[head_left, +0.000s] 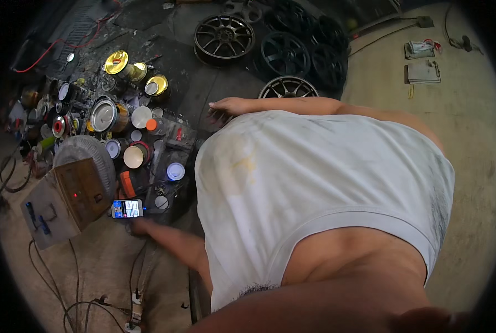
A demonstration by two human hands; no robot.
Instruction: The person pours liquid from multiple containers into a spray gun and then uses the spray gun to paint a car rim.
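Low on the left, my left hand (pixel 140 225) reaches to the lower edge of a phone (pixel 127 209) with a lit screen. This hand is dark and smeared, and its fingers do not show clearly; whether it grips the phone or only lies beside it I cannot make out. My right arm crosses in front of my white sleeveless shirt (pixel 325 166). At its end my right hand (pixel 227 110) hangs with fingers apart and nothing in them, right of a small bottle with an orange cap (pixel 151 125) and a white-lidded tub (pixel 142 117).
Paint cans (pixel 105 115) and tubs crowd the left, beside a wooden box (pixel 82 191) and an orange tool-like object (pixel 128 183). Several wheel rims (pixel 224 38) lie at the top. Cables (pixel 54 283) trail at lower left; clipboards (pixel 423 72) lie at upper right.
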